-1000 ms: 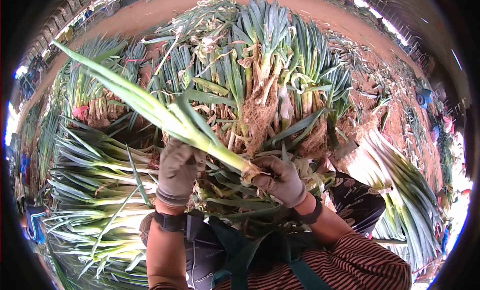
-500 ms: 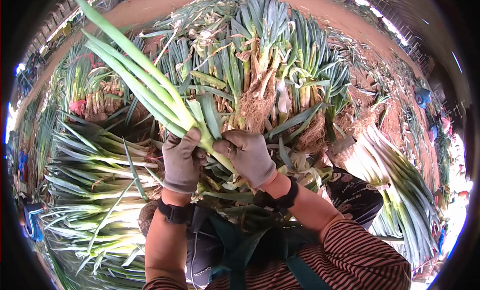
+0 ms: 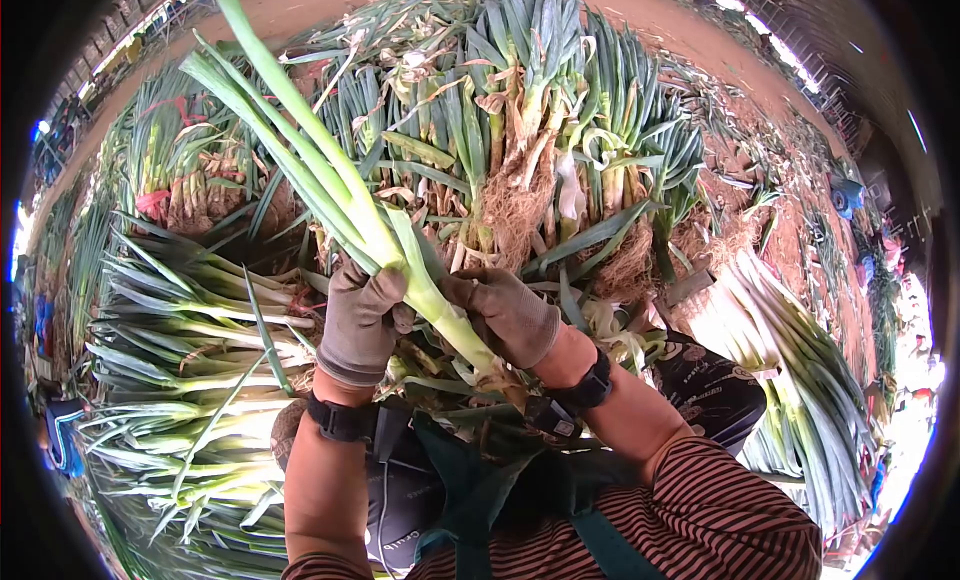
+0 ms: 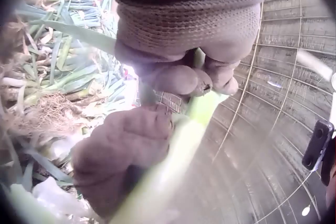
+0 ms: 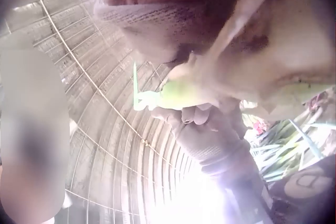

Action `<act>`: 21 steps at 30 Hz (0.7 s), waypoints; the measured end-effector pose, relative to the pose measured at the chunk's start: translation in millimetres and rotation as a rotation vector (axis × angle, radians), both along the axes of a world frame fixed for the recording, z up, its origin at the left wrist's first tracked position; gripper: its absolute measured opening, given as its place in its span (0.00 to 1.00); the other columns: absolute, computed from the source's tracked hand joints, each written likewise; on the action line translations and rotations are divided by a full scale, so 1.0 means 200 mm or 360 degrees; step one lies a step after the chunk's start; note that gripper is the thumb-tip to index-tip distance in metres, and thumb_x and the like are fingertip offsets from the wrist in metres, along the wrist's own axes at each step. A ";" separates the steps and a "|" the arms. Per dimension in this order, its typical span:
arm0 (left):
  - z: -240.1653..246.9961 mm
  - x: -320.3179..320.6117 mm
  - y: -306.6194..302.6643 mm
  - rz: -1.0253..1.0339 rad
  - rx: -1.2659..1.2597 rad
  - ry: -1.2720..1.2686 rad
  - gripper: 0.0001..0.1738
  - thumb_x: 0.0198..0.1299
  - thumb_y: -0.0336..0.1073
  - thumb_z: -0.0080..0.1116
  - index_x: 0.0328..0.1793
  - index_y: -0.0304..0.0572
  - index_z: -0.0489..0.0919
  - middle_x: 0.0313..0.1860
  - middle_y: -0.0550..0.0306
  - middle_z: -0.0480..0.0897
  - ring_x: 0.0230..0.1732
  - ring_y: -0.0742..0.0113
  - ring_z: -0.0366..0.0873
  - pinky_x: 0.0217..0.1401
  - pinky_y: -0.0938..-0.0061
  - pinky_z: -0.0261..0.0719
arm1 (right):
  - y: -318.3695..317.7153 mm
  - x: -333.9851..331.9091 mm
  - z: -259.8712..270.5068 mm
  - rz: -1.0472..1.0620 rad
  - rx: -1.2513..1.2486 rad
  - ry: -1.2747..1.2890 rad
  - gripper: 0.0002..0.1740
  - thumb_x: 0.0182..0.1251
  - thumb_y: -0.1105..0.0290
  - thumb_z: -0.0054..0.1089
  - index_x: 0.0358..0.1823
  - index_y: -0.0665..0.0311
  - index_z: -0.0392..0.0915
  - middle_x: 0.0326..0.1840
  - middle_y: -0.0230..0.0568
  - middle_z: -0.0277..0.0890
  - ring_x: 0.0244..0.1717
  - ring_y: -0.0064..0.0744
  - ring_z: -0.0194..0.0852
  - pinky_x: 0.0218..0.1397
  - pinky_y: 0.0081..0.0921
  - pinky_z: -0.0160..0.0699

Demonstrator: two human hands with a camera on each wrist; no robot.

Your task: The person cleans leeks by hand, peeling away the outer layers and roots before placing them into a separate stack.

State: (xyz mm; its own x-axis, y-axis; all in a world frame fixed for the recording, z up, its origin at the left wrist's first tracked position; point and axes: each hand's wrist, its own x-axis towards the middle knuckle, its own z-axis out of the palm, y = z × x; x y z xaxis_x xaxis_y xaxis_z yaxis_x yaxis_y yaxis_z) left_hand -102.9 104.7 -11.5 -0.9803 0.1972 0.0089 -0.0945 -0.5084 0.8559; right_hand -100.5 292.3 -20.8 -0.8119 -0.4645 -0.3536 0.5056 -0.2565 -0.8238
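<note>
A long leek (image 3: 330, 190) with a pale green stalk and dark leaves slants up to the left in front of me. My gloved left hand (image 3: 362, 320) grips its stalk where the leaves fan out. My gloved right hand (image 3: 505, 315) grips the stalk just below, with the rooty end (image 3: 505, 378) sticking out under it. In the left wrist view the left hand's fingers (image 4: 181, 77) curl round the green stalk (image 4: 178, 150), with the right hand (image 4: 118, 155) beside it. In the right wrist view the stalk (image 5: 184, 94) crosses the right hand (image 5: 199, 14), with the left hand (image 5: 210, 134) beyond.
Piles of leeks surround me: trimmed pale stalks at the left (image 3: 190, 350), rooted bundles ahead (image 3: 520, 150), and another trimmed heap at the right (image 3: 800, 380). Reddish soil (image 3: 790, 230) lies beyond. My striped sleeve and dark apron (image 3: 520, 510) fill the bottom.
The leek has swung from leaning far left to more upright. My right hand slid from the root end up the stalk to beside the left hand.
</note>
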 end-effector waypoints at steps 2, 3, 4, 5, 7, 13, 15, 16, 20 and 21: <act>0.00 0.01 -0.01 -0.0086 0.0075 0.0046 0.21 0.56 0.45 0.71 0.49 0.42 0.79 0.30 0.65 0.81 0.21 0.82 0.73 0.21 0.88 0.66 | 0.03 -0.03 -0.17 0.0501 0.0406 0.0820 0.17 0.67 0.63 0.60 0.51 0.69 0.78 0.39 0.38 0.83 0.35 0.21 0.78 0.41 0.24 0.78; 0.00 0.01 -0.01 -0.0131 0.0112 0.0073 0.22 0.55 0.46 0.72 0.49 0.41 0.79 0.30 0.64 0.81 0.21 0.81 0.73 0.21 0.88 0.66 | 0.05 -0.06 -0.32 0.0580 0.0761 0.1787 0.18 0.63 0.64 0.61 0.50 0.67 0.78 0.37 0.41 0.84 0.32 0.27 0.79 0.41 0.29 0.79; -0.01 0.02 -0.01 -0.0101 0.0092 0.0126 0.23 0.55 0.46 0.72 0.48 0.40 0.79 0.30 0.64 0.81 0.21 0.80 0.73 0.21 0.87 0.67 | 0.06 -0.02 -0.37 0.0778 0.0791 0.1269 0.18 0.62 0.63 0.62 0.49 0.66 0.79 0.36 0.43 0.83 0.32 0.31 0.80 0.42 0.32 0.79; 0.00 0.02 -0.02 -0.0110 0.0052 0.0099 0.23 0.55 0.46 0.72 0.49 0.39 0.78 0.30 0.64 0.81 0.21 0.81 0.73 0.21 0.87 0.67 | 0.06 0.03 -0.38 0.0955 0.0805 0.0743 0.18 0.60 0.62 0.63 0.48 0.65 0.79 0.36 0.44 0.83 0.32 0.36 0.81 0.43 0.35 0.79; 0.03 0.03 -0.04 -0.0124 -0.0022 0.0048 0.24 0.55 0.47 0.72 0.49 0.38 0.78 0.29 0.64 0.80 0.21 0.81 0.73 0.21 0.87 0.67 | 0.11 0.07 -0.38 0.0910 0.1638 0.1180 0.19 0.59 0.55 0.65 0.43 0.64 0.81 0.39 0.47 0.83 0.34 0.43 0.81 0.43 0.38 0.78; 0.04 0.02 0.03 0.0101 -0.0214 0.0096 0.16 0.62 0.43 0.66 0.47 0.39 0.79 0.27 0.65 0.79 0.19 0.81 0.71 0.20 0.86 0.67 | 0.12 0.07 0.06 -0.0266 0.0651 0.1059 0.19 0.54 0.63 0.74 0.44 0.66 0.81 0.35 0.43 0.83 0.35 0.29 0.82 0.42 0.25 0.81; 0.05 0.00 0.05 0.0125 -0.0198 0.0019 0.16 0.63 0.42 0.64 0.48 0.39 0.79 0.26 0.64 0.79 0.18 0.81 0.70 0.20 0.86 0.67 | 0.05 0.11 0.18 -0.0189 0.1152 0.1456 0.17 0.51 0.72 0.75 0.43 0.67 0.82 0.36 0.41 0.84 0.36 0.23 0.81 0.41 0.21 0.79; 0.04 0.00 0.06 0.0197 -0.0123 0.0010 0.15 0.64 0.42 0.63 0.46 0.39 0.80 0.25 0.65 0.79 0.17 0.81 0.70 0.19 0.85 0.66 | 0.02 0.08 0.10 -0.0306 0.1063 0.1422 0.16 0.49 0.74 0.76 0.40 0.67 0.82 0.34 0.40 0.83 0.34 0.21 0.80 0.39 0.22 0.78; 0.11 0.03 0.09 -0.0024 -0.0199 -0.0151 0.17 0.64 0.46 0.63 0.48 0.39 0.82 0.23 0.66 0.77 0.14 0.81 0.67 0.15 0.85 0.60 | -0.01 0.06 0.15 -0.0348 0.1134 0.1456 0.16 0.45 0.70 0.78 0.35 0.66 0.82 0.31 0.43 0.81 0.31 0.36 0.82 0.36 0.27 0.79; 0.09 0.03 0.08 -0.0011 -0.0219 -0.0131 0.17 0.64 0.45 0.63 0.48 0.39 0.82 0.22 0.66 0.77 0.14 0.81 0.66 0.15 0.85 0.59 | -0.01 0.07 0.12 -0.0392 0.1109 0.1436 0.16 0.45 0.69 0.78 0.33 0.66 0.81 0.30 0.43 0.80 0.31 0.37 0.82 0.36 0.28 0.79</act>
State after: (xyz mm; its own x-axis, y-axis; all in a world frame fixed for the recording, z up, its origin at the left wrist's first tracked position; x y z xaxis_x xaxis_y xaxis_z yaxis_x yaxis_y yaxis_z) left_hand -97.3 121.6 5.6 -0.9753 0.1975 -0.0990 -0.1702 -0.3862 0.9066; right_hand -87.5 289.7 3.5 -0.9402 -0.1921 0.2814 -0.3359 0.3834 -0.8603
